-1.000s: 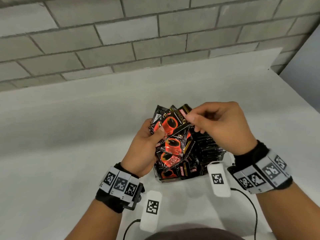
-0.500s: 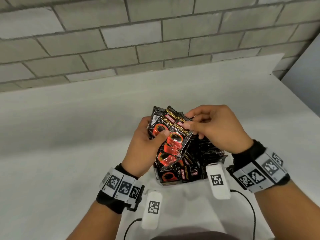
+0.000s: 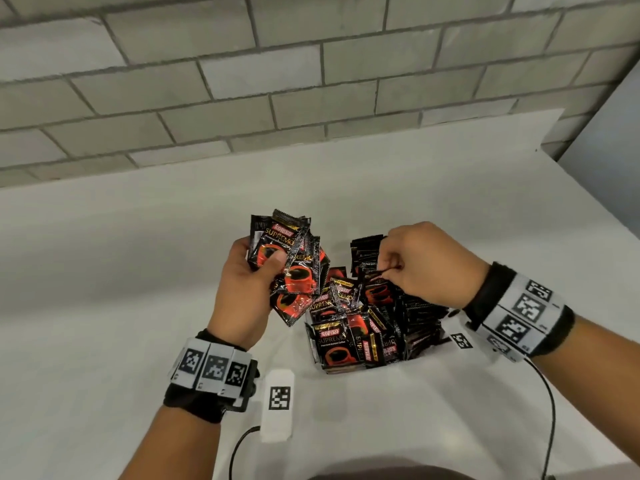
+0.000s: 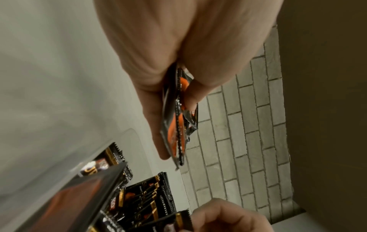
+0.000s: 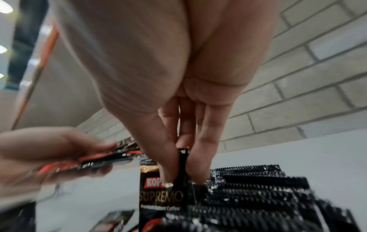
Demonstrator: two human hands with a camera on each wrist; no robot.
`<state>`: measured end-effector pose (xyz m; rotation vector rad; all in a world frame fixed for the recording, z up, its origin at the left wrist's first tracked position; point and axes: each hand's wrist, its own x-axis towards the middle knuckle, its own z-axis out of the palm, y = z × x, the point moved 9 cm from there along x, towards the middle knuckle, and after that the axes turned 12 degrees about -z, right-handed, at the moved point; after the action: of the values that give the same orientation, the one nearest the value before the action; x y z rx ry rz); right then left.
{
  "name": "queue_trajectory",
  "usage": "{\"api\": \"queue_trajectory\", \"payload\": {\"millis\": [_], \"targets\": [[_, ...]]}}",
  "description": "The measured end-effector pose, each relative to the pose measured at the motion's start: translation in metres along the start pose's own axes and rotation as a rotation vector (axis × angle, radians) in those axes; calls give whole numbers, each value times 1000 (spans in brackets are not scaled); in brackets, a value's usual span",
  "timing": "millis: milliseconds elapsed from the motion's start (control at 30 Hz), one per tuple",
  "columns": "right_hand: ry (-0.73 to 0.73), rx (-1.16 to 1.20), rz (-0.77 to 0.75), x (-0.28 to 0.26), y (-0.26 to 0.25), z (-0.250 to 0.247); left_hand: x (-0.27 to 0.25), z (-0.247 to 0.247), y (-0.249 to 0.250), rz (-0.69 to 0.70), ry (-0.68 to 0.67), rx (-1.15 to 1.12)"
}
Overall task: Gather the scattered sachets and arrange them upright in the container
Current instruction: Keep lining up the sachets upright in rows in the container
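Note:
My left hand (image 3: 252,275) grips a fanned bundle of black-and-red coffee sachets (image 3: 291,261) above the white table, left of the container; the same bundle (image 4: 178,119) shows edge-on in the left wrist view. The clear container (image 3: 313,344) holds many sachets, a dark row (image 3: 415,313) standing upright on its right side and looser ones (image 3: 343,344) leaning at its front. My right hand (image 3: 391,268) is over the container, its thumb and fingers pinching the top edge of one upright sachet (image 5: 183,164) among the row (image 5: 258,185).
The white table (image 3: 138,306) runs back to a grey brick wall (image 3: 311,81). Its right edge (image 3: 595,216) lies close to my right arm. Cables (image 3: 550,410) trail from both wristbands toward me.
My right hand has left the bundle and dropped to the right into the container with one sachet. My left hand has carried the bundle left, away from the container.

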<state>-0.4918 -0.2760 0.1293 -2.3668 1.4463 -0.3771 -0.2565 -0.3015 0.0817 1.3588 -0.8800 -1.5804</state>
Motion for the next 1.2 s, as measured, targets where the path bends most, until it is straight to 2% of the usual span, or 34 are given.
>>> {"api": "queue_trajectory", "payload": {"millis": [100,300,467,667,800,967,1133,1200], "targets": [[-117,-154,-51,2,-8,11,0,3,-4,-17,-9,9],[-294,-318,-69,4,-9,35,0,7,-10,-32,-22,8],[-207,-290,-7,9,2,20,-2,11,-8,-30,-46,-3],[-238,-309,50,13,11,21,-1,14,-8,-35,-59,14],[-140,-110,99,16,17,1,-4,24,-7,-51,-106,4],[227,213,40,18,-7,-48,-15,49,-10,-96,-233,-50],[208,346,57,20,-12,-44,-21,70,-14,-106,-311,-5],[220,467,93,20,-5,-39,-22,73,-16,-112,-337,19]]}}
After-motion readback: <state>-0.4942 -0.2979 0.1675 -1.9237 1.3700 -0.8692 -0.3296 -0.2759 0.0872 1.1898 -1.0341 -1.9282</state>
